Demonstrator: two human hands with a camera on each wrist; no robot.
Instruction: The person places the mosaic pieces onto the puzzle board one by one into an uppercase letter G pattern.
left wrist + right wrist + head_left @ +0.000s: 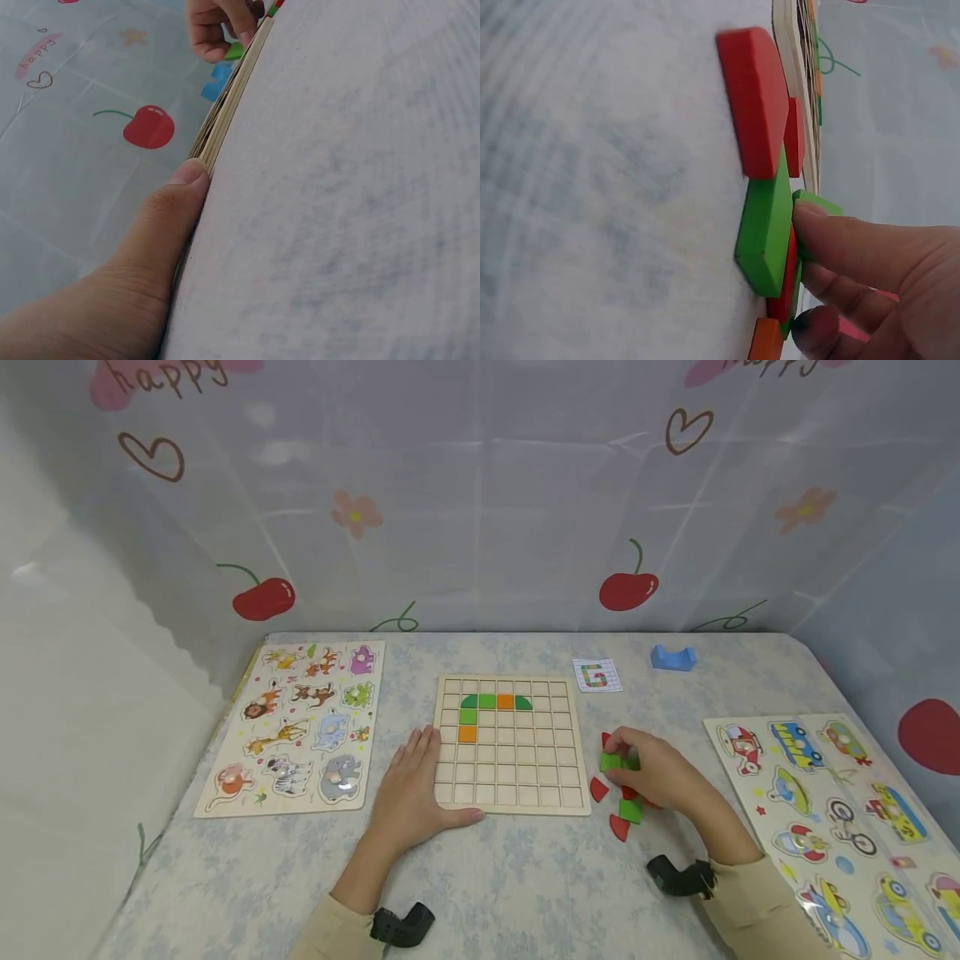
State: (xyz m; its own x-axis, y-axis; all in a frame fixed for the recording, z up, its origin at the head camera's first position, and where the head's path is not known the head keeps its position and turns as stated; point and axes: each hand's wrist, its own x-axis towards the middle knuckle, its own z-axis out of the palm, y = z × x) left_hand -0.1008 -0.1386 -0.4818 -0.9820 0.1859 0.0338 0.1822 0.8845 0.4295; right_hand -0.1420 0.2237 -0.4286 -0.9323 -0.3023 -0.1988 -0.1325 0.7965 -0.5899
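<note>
A wooden grid board (517, 774) lies mid-table, with green and orange pieces in its upper left cells. My left hand (408, 793) rests at the board's lower left corner, fingers straight along the left side. Its thumb (169, 214) touches the front edge. To the right of the board, my right hand (658, 772) pinches a green square block (817, 201) between thumb and fingers, just over a small pile. Red quarter-round pieces (754, 101), another green block (765, 232) and an orange piece (766, 341) lie around it. The hand hides part of the pile.
Behind the board lies a small pattern card (597, 676), with a blue notched block (673, 657) farther right. An animal puzzle board (251, 752) is on the left, and a vehicle puzzle board (817, 793) is on the right, near the right forearm.
</note>
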